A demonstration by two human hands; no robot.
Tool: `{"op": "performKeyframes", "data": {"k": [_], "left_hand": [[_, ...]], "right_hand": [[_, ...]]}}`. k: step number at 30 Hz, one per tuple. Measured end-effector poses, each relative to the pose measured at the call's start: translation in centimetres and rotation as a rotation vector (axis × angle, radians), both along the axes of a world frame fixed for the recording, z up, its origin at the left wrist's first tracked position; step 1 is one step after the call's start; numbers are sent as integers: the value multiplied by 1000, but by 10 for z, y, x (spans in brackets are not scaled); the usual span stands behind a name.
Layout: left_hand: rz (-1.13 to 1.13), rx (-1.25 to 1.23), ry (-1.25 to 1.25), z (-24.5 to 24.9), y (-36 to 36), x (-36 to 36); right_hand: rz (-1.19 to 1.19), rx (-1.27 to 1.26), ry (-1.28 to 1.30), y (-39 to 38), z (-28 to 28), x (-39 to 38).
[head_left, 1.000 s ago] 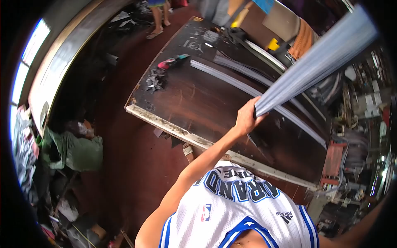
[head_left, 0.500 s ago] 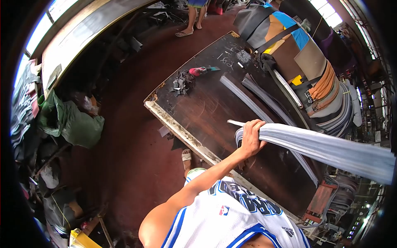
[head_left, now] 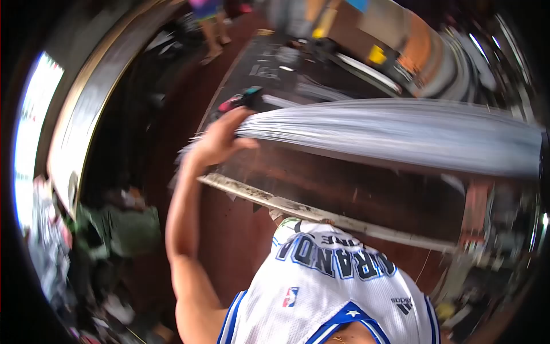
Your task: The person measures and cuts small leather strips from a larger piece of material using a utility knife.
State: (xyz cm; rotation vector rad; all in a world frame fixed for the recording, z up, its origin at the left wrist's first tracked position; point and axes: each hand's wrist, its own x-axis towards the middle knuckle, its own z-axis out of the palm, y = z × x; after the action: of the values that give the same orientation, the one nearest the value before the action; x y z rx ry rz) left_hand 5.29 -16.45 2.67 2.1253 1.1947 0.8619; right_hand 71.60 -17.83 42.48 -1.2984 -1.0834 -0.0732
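The bundle of grey strips (head_left: 389, 129) was up in the air, stretched flat above the dark worktable (head_left: 344, 195) and running off past its right end. The left hand (head_left: 220, 140) was clamped round the bundle's near end, fingers wrapped over the top, just above the table's left corner. Behind it on the table lay a pink and teal object (head_left: 238, 100), possibly a tool; motion blur hid the detail. Beyond the table's far end stood another person (head_left: 209, 28).

Long grey-white strip bundle (head_left: 389, 129), horizontal, one end gripped (motion-blurred).
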Motion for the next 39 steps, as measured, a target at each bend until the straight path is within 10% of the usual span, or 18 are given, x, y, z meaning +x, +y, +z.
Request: {"op": "performKeyframes", "data": {"k": [9,19,26,39], "left_hand": [[-115,-519,644,-58,30,-53],[-175,-782,774,-25,37,-86],[-156,-698,1001,-77,50,-77],[-123,-722,1044,-126,48,-12]], "right_hand": [[-326,249,672,-46,-186,236],[-552,237,1000,-176,-482,247],[-601,203,1120,-170,-538,199],[-192,-29,1221,-264,-644,421]]}}
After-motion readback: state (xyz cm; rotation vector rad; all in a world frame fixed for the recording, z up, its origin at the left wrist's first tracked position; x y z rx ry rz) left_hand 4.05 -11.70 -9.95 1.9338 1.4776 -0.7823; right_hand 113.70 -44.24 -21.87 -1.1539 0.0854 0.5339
